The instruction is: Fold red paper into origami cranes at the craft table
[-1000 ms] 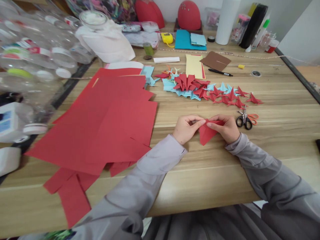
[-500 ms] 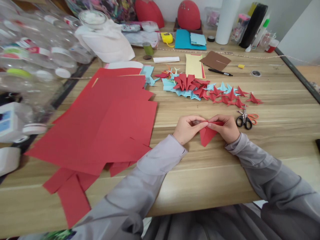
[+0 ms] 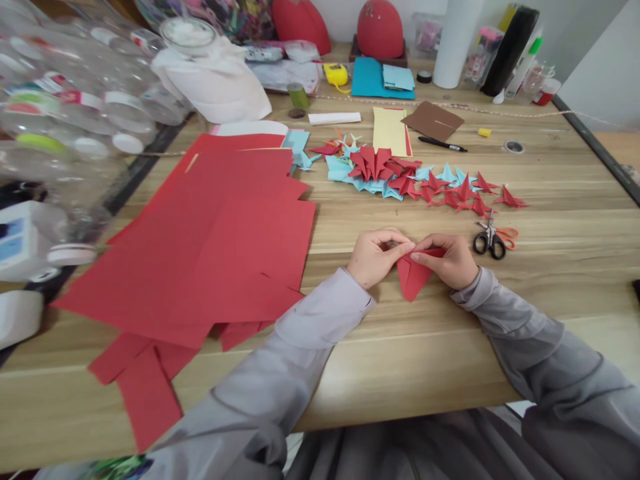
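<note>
Between both hands is a small folded piece of red paper point(image 3: 413, 281), its pointed end hanging toward me. My left hand point(image 3: 376, 257) pinches its upper left edge between thumb and fingers. Closed on its upper right side is my right hand point(image 3: 449, 259), the thumb lying across the paper close to the left thumb. The fingers cover much of the paper's top. Just right of my right hand lie scissors point(image 3: 491, 241) with black and orange handles. Beyond the hands, folded red paper cranes point(image 3: 464, 189) and light blue ones sit in a cluster.
Large red paper sheets point(image 3: 200, 240) cover the table's left part, with red strips point(image 3: 147, 400) below. Plastic bottles point(image 3: 75, 107) crowd the far left. Farther back are a black pen point(image 3: 443, 144), brown paper point(image 3: 433, 121), yellow paper point(image 3: 391, 131) and a tape measure point(image 3: 336, 75).
The right thumb and fingers have shifted slightly on the red paper. Its hanging flap has opened a little and sits slightly lower. Both hands keep their grip.
</note>
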The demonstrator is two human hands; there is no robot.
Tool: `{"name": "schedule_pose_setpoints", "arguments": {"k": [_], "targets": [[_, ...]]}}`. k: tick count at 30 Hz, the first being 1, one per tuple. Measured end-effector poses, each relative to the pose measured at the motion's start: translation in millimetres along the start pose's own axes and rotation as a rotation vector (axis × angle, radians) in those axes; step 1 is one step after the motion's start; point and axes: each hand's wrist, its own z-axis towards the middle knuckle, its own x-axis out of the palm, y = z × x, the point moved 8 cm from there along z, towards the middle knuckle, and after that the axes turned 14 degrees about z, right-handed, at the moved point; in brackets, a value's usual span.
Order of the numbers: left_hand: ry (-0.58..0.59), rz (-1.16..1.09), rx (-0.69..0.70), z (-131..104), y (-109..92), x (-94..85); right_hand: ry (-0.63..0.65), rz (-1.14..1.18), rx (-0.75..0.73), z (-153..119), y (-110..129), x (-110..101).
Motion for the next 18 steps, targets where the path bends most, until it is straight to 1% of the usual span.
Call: {"name": "schedule_pose_setpoints", "arguments": {"k": [4, 8, 11, 14, 18], "targets": [[0.013, -0.022, -0.118, 0, 9, 2.0, -0.004, 0.022, 0.018, 0, 0, 1], [-0.043, -0.056, -0.148, 0, 12, -2.1, -0.066, 0.065, 0.025, 1, -1, -6], [0.02, -0.069, -0.178, -1, 14, 2.8, -0.138, 0.094, 0.031, 2, -4, -13], [0.077, -0.041, -0.158, -1, 11, 6.9, -0.163, 0.105, 0.037, 2, -5, -15], [0.087, 0.0, -0.1, -1, 6, 6.1, -0.121, 0.123, 0.058, 2, -6, -11]]}}
